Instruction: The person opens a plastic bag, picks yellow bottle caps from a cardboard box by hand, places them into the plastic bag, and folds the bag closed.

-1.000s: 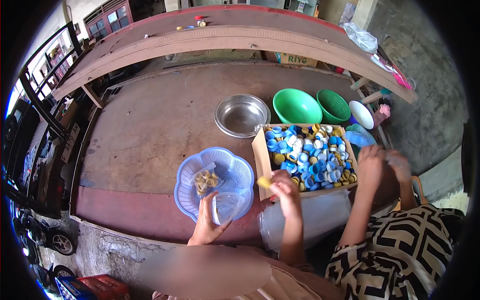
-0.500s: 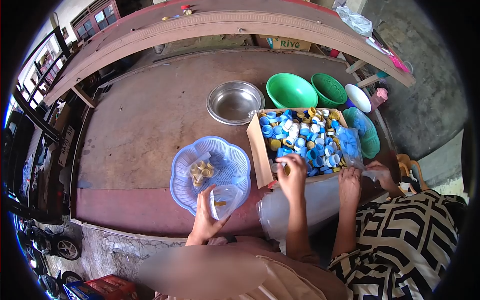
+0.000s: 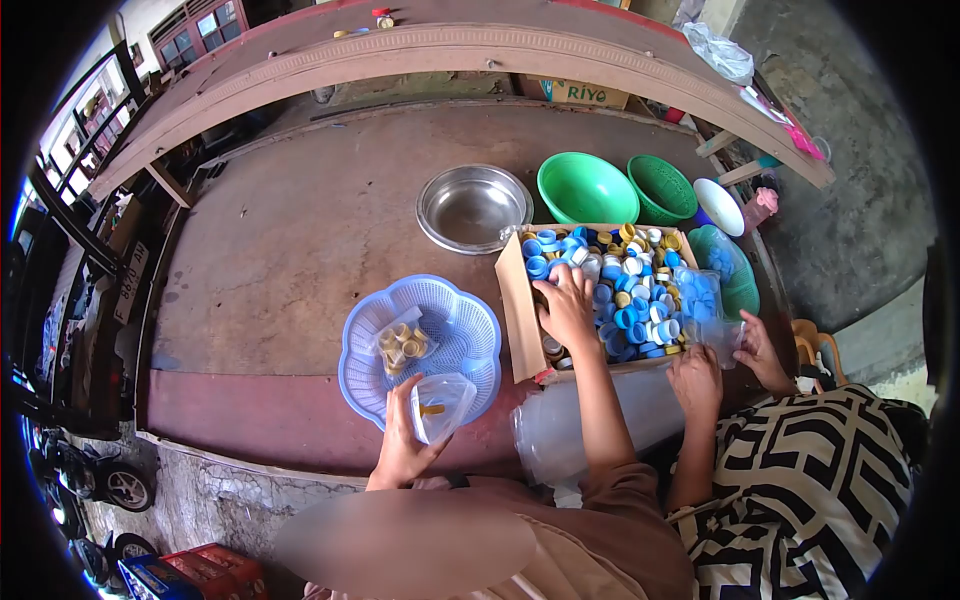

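My left hand [image 3: 403, 440] is closed around the side of a clear plastic bag [image 3: 446, 402], holding its mouth up with a yellow bottle cap [image 3: 432, 409] inside. Just behind it stands a lavender plastic basket [image 3: 462, 325], where a filled bag of yellowish caps [image 3: 402, 343] lies. My right hand [image 3: 568, 308] reaches over the left part of a cardboard box [image 3: 518, 320], fingers apart and bent down onto the loose blue, white and yellow bottle caps [image 3: 635, 290]. Its fingertips are partly hidden among them.
At my right, a co-worker's hands [image 3: 697, 378] handle a clear bag beside the box. Plastic sheeting [image 3: 590, 415] lies in front of the box. Behind are a steel basin [image 3: 474, 208], a green bowl [image 3: 588, 190] and a green basket [image 3: 662, 190]. A raised wooden shelf [image 3: 450, 50] spans the back.
My right hand has moved forward and slightly left, deeper over the caps in the box. My left hand stays near the basket with the bag. The co-worker's hands have shifted slightly.
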Demonstrator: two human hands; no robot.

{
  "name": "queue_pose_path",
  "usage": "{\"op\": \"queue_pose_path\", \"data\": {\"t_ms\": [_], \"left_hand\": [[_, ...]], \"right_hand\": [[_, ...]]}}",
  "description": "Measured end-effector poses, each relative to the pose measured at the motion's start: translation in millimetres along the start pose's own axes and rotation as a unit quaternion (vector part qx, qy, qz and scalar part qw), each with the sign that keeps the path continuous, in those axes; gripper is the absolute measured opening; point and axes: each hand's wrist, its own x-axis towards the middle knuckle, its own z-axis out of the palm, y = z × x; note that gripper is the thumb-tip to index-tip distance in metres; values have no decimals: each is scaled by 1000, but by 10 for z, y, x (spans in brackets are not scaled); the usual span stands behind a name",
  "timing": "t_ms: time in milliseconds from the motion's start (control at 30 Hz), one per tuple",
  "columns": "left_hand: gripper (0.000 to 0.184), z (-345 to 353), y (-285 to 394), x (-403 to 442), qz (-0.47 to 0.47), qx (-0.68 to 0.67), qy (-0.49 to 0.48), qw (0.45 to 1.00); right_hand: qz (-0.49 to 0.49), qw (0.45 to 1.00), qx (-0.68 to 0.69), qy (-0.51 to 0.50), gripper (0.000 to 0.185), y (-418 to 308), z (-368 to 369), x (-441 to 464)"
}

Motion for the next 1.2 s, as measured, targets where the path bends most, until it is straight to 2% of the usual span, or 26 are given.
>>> {"op": "queue_pose_path", "data": {"t_ms": [67, 167, 300, 500, 600, 633, 700, 767, 833, 900, 967, 1067, 1167, 1200], "left_hand": [[77, -1, -29, -14, -15, -17, 0, 1000], [78, 4, -93, -40, -42, -49, -2, 998], [78, 8, -101, -35, -35, -47, 1, 998], [77, -12, -89, -8, -20, -12, -1, 1000], [77, -5, -62, 10, -12, -19, -7, 1000], [78, -3, -57, 16, -12, -32, -9, 999], [78, -1, -68, 12, -14, -42, -10, 999], [78, 4, -72, 10, -17, -47, -9, 999], [78, 15, -68, 6, -19, -45, -10, 999], [78, 24, -66, 16, -12, -36, -13, 999], [79, 34, -59, 24, -8, -38, -16, 999], [79, 26, -48, 24, -3, -48, -18, 999], [79, 6, -61, 18, 2, -40, -16, 999], [78, 9, -74, 13, -4, -35, -15, 999]], "right_hand": [[2, 998, -59, -19, 34, 44, 153, 53], [41, 998, -32, -24, 35, 62, 188, 88], [61, 997, 31, 45, 32, 95, 104, -3], [65, 975, 194, 82, 37, 163, -106, -270], [121, 957, 251, 77, 32, 164, -154, -380], [140, 950, 252, 116, 32, 148, -182, -403], [177, 931, 255, 193, 30, 73, -253, -438], [265, 866, 333, 263, 30, -183, -373, -474], [268, 808, 481, 210, 33, -466, -398, -567], [50, 833, 536, 129, 32, -794, -514, -563], [-83, 896, 435, 32, 29, -1057, -592, -556], [-95, 932, 347, -52, 35, -1304, -485, -618], [-93, 919, 380, -38, 38, -1220, -545, -538], [-80, 911, 404, -3, 38, -1119, -514, -491]]}}
